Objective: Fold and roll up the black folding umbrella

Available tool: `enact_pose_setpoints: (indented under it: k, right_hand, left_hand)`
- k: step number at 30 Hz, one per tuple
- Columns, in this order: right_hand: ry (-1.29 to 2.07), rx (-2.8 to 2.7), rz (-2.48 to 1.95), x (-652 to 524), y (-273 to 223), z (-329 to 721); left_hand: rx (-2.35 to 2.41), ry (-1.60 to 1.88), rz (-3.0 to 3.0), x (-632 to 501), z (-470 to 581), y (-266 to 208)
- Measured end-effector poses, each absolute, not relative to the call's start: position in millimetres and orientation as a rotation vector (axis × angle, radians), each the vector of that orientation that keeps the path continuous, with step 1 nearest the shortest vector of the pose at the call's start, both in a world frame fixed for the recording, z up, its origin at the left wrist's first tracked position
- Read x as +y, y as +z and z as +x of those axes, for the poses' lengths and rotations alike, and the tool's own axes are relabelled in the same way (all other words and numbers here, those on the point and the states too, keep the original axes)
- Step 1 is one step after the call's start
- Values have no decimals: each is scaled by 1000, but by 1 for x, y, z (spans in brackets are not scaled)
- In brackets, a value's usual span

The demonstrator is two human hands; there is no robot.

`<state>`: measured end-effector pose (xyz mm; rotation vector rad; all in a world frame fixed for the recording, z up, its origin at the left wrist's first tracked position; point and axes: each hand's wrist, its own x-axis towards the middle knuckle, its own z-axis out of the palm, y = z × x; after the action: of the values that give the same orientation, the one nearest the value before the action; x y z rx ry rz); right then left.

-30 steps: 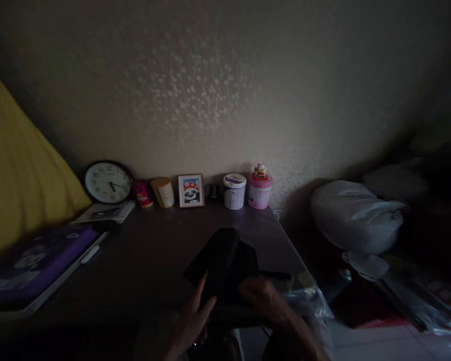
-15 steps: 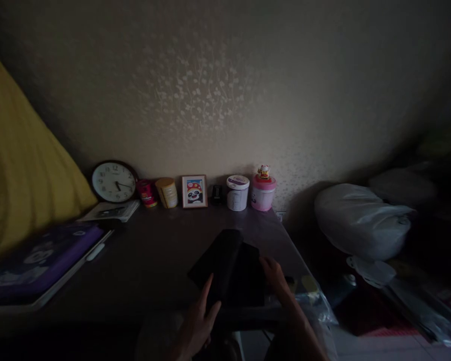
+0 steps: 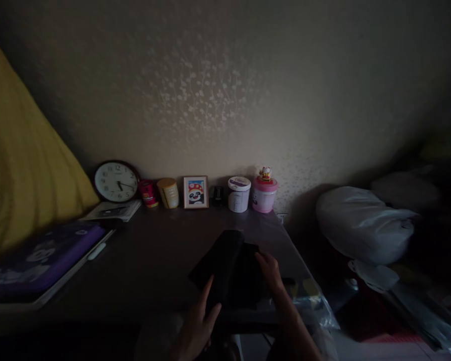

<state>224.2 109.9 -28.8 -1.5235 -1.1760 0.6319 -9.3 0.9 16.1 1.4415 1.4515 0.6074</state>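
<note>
Right hand has moved up to 2 o'clock edge of black cloth, fingertips pinched on it, so work's now there; left hand at 7 o'clock, thumb/index spread, hold unclear; cloth on bench, 6 o'clock in view.

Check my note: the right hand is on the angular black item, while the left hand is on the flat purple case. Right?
Not quite: the head view shows the left hand on the black item, as the right hand is, not on the purple case.

Right hand moved up to right edge of black item
</note>
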Motion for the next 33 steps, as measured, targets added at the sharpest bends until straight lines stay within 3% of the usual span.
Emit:
enact_pose_setpoints:
  k: [11, 25, 33]
  right_hand:
    - [718, -1173, -1402, 130, 0, 186]
    - [461, -1532, -1680, 140, -1, 145]
    - [249, -1808, -1582, 120, 0, 130]
  left_hand:
    - [1374, 632, 1762, 6, -11, -6]
    - [1424, 537, 1748, 8, -11, -17]
    - [1487, 507, 1719, 7, -11, -20]
